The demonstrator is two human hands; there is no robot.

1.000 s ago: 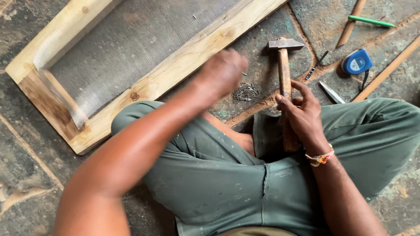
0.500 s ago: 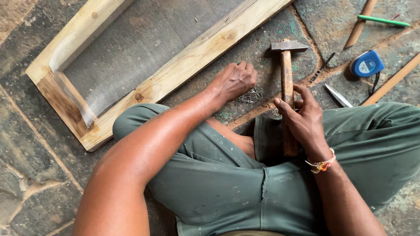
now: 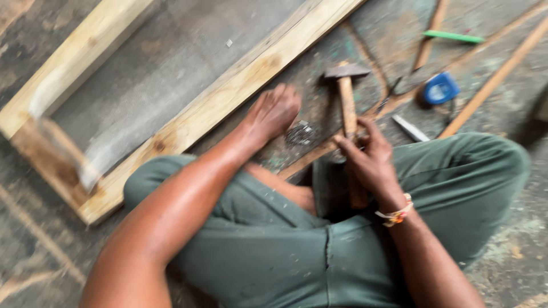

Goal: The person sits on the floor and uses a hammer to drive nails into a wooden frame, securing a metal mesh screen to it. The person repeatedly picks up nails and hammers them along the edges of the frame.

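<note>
Hammer (image 3: 346, 97) lies on the stone floor (image 3: 34, 251) just beyond the person's knees, its metal head pointing away from the body and its wooden handle running back toward the lap. Around the handle's near part rests the right hand (image 3: 370, 162); the fingers curl loosely over it, partly bent rather than clenched, and the blur hides whether they truly grip the wood. A beaded band sits on that wrist.

Left of the hammer, the left hand (image 3: 273, 114) reaches down to the floor with its fingers bent downward, close to a small grey pile of nails (image 3: 299, 134) lying just beside the handle. Whether the fingertips have hold of any nail cannot be told; the hand is blurred.

Further left of the hammer lies a wooden frame (image 3: 228, 97) with grey mesh (image 3: 154, 74) stretched across it, its near rail running diagonally past the left hand. To the right of the hammer head sit a blue tape measure (image 3: 439, 89), a green pencil (image 3: 454, 37) beyond it, and thin wooden strips (image 3: 491, 80) lying at angles. A pale flat blade (image 3: 410, 128) lies on the floor between the hammer handle and the tape measure. Green trousers (image 3: 274, 251) cover the crossed legs nearest the camera.
</note>
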